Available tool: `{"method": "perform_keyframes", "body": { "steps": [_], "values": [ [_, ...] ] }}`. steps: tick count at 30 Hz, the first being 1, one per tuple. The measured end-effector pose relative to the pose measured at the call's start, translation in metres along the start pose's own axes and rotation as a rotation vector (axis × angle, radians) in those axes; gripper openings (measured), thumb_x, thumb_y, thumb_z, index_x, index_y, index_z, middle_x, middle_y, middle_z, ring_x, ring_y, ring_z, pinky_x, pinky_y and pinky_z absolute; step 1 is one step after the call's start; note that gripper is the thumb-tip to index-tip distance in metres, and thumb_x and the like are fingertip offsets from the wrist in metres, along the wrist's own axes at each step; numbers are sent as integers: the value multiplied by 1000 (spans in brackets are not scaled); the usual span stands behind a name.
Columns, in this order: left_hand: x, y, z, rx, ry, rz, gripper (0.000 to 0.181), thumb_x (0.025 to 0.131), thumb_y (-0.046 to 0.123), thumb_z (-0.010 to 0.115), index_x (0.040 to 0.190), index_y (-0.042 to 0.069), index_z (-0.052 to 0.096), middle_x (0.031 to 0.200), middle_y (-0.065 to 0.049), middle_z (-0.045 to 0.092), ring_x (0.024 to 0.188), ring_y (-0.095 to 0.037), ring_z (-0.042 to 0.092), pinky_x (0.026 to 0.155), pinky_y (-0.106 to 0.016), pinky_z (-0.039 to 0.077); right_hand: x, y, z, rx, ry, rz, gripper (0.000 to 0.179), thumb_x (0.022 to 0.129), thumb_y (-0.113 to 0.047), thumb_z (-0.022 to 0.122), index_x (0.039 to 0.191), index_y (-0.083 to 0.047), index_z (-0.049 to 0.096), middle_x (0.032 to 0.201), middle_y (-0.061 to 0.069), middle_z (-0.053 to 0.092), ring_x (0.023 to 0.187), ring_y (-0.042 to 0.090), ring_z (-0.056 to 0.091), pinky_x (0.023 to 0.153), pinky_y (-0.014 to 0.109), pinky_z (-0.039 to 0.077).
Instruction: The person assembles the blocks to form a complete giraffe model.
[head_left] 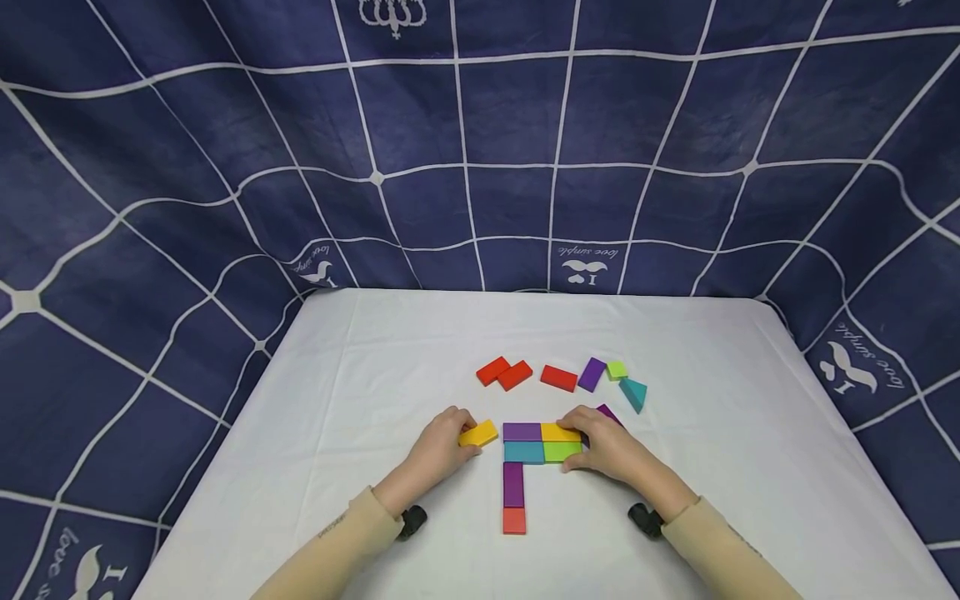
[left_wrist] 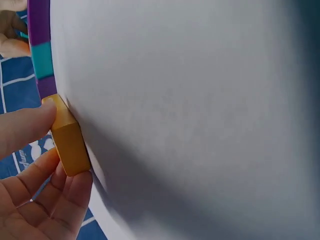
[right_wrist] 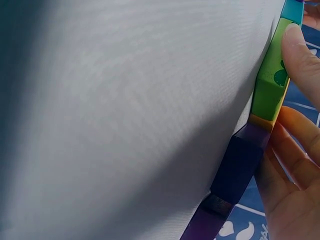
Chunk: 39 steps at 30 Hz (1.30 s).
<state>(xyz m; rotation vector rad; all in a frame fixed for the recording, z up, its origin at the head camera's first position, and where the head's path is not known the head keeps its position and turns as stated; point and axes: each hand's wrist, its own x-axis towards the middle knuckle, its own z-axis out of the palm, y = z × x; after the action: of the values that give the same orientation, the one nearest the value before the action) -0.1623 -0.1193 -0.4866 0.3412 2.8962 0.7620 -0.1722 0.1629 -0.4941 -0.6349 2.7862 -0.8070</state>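
My left hand (head_left: 441,444) pinches a yellow block (head_left: 479,433) between thumb and fingers, just left of the block arrangement; the left wrist view shows the same yellow block (left_wrist: 71,145) close up. In the arrangement's top row lie a purple block (head_left: 522,432) and a second yellow block (head_left: 555,432). Below them are a teal block (head_left: 523,452) and a green block (head_left: 560,452). Downward from the teal one run an upright purple block (head_left: 513,484) and a red block (head_left: 513,521). My right hand (head_left: 607,446) grips the right end, thumb at green, fingers at yellow.
Behind the arrangement lie several loose blocks: red ones (head_left: 558,378), a purple one (head_left: 592,375), a small green one (head_left: 617,371) and a teal triangle (head_left: 633,393). Another purple block (head_left: 610,412) is partly hidden behind my right hand. A white cloth (head_left: 405,333) covers the table.
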Motion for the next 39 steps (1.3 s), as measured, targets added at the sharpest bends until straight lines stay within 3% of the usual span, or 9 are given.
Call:
{"method": "perform_keyframes", "body": {
  "steps": [7,39],
  "values": [
    [-5,6,1,-2,-35,37,29,80,15,82,103,5,68,92,-3,60,82,-14,53,82,-34,55,0,0,0,1,5,3,61,71,-27,89,124,-7,66,120,3,65,114,22,60,100,42,52],
    [-4,4,4,-27,-40,9,30,80,20,82,104,9,68,92,0,61,82,-12,55,80,-30,55,0,1,-1,0,0,-4,60,72,-27,88,124,-7,67,118,2,65,112,21,60,99,40,52]
  ]
}}
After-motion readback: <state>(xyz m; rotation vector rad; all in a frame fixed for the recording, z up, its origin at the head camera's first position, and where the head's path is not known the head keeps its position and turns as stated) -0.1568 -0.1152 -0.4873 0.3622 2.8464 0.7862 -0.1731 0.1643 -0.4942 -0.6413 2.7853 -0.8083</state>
